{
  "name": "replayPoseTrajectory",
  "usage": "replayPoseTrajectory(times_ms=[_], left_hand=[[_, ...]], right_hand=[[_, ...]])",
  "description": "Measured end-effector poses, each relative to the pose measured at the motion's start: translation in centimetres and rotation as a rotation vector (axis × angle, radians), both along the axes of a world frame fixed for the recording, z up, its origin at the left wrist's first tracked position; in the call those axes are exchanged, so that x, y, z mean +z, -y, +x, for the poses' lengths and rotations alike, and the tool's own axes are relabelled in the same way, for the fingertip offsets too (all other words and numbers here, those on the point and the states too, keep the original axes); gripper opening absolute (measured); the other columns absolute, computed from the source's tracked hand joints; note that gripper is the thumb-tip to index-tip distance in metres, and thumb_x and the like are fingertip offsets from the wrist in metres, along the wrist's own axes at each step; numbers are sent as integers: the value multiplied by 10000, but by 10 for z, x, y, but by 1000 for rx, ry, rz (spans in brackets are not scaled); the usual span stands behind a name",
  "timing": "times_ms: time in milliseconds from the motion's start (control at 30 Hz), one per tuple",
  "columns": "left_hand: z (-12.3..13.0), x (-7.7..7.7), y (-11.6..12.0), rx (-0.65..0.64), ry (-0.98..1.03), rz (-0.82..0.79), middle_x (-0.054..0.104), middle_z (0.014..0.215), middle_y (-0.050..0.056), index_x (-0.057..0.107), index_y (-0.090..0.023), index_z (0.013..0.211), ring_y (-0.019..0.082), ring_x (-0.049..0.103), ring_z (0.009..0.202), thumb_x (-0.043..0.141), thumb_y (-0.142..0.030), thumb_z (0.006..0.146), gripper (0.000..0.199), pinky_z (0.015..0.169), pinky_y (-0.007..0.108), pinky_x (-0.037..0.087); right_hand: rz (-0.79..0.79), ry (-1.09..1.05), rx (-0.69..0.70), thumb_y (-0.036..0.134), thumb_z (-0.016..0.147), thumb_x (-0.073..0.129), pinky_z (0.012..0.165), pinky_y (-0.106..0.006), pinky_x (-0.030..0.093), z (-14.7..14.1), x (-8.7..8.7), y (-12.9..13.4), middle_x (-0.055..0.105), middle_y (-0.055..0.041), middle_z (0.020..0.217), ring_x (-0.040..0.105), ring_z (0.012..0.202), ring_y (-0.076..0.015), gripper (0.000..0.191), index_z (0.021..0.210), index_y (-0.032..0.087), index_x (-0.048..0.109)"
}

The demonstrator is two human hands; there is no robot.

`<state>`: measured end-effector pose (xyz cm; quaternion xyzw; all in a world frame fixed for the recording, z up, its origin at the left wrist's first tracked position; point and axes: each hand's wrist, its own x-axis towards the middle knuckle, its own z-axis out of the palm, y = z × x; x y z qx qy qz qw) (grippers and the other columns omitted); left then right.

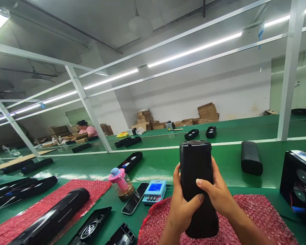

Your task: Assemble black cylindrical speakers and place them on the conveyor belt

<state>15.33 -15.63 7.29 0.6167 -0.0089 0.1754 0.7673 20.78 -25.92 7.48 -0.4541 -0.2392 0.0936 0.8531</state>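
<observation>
Both hands, the left hand (182,204) and right hand (216,194), wrap the black speaker housing (197,180), held upright above a red bubble-wrap mat (257,217). Around it lies the green bench (168,160), carrying a blue meter (155,191), a phone (135,203) and a pink-capped jar (121,182). Cardboard boxes (207,112) stack against the far white wall under strip lights.
</observation>
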Motion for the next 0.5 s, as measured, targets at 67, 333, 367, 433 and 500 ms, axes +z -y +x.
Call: replayPoseTrajectory(times_ms=[67,333,367,433,500], left_hand=[[1,-1,5,12,-11,-48,506,1290,101,140,-317,1425,305,578,1122,768,-242,594,1045,881,402,540],[-5,0,3,141,13,-51,617,1141,69,212,-316,1381,315,651,965,890,-300,371,1217,810,414,567],[-7,-1,-1,103,-2,-24,645,1077,76,240,-289,1375,337,655,935,903,-318,322,1244,787,440,571],[-10,-4,-9,48,-45,60,676,957,92,343,-228,1334,376,656,882,909,-360,266,1216,745,487,573],[-10,-9,-13,125,-50,194,677,916,104,444,-196,1260,390,650,865,893,-421,275,1106,744,522,566]], right_hand=[[11,-2,-12,271,689,677,1050,-490,374,0,1,1,461,-99,1382,496,1209,-284,934,1448,244,132],[-38,184,-52,241,701,702,1140,-537,212,-11,-9,12,296,-23,1494,268,1367,-317,968,1473,356,128],[-35,208,-65,248,698,710,1145,-543,195,-14,-10,13,286,-16,1498,234,1378,-325,973,1474,364,133],[-18,239,-29,272,688,729,1149,-558,172,-18,-9,14,277,-14,1502,176,1394,-338,998,1478,361,126],[12,246,49,298,685,740,1155,-570,139,-19,-7,15,273,-10,1505,127,1403,-348,995,1479,352,143]])
